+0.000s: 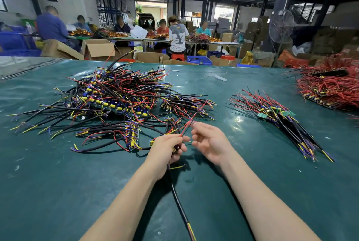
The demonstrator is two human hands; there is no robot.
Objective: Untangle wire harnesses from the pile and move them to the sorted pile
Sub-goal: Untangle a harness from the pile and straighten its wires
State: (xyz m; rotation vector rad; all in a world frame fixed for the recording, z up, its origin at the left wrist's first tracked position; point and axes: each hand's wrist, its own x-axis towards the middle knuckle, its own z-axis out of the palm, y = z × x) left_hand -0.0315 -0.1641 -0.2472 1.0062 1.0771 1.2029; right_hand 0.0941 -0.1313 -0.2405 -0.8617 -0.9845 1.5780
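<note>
A big tangled pile of wire harnesses (116, 97), black, red, yellow and blue, lies on the green table (58, 182) at centre left. My left hand (167, 151) grips one harness (178, 198) whose black cable trails back toward me, while its red wires (191, 122) rise up toward the pile. Just right of it, my right hand (209, 143) is held palm up with loosely curled fingers, its fingertips close to the red wires; I cannot tell whether they touch. A sorted pile of aligned harnesses (281, 120) lies to the right.
A heap of mostly red harnesses (330, 87) sits at the far right of the table. A white strip (221, 77) lies on the far part of the table. Beyond the table's edge are cardboard boxes (99, 48), blue crates (199, 60), a standing fan (280, 25) and seated people at another table.
</note>
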